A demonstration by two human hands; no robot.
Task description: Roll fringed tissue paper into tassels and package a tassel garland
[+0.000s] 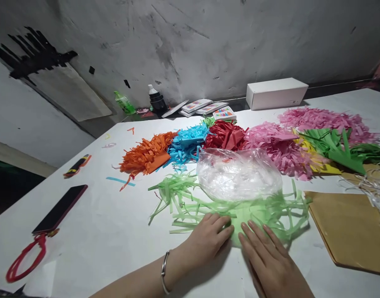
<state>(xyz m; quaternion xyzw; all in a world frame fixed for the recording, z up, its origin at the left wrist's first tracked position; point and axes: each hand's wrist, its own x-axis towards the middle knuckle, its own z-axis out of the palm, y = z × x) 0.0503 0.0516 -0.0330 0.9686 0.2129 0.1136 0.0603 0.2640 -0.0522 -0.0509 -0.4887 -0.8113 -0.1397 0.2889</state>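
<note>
Light green fringed tissue paper lies spread across the white table in front of me. My left hand, with a silver bangle at the wrist, rests on the paper's near edge, its fingers bent and together; what is under them is hidden. To its right, my right hand lies flat on the same paper with the fingers stretched out. A clear plastic bag sits just behind the paper. Loose green strips fan out to the left.
Orange, blue, red and pink fringed bundles line the back. Brown envelopes lie at right, a phone at left. A white box stands by the wall.
</note>
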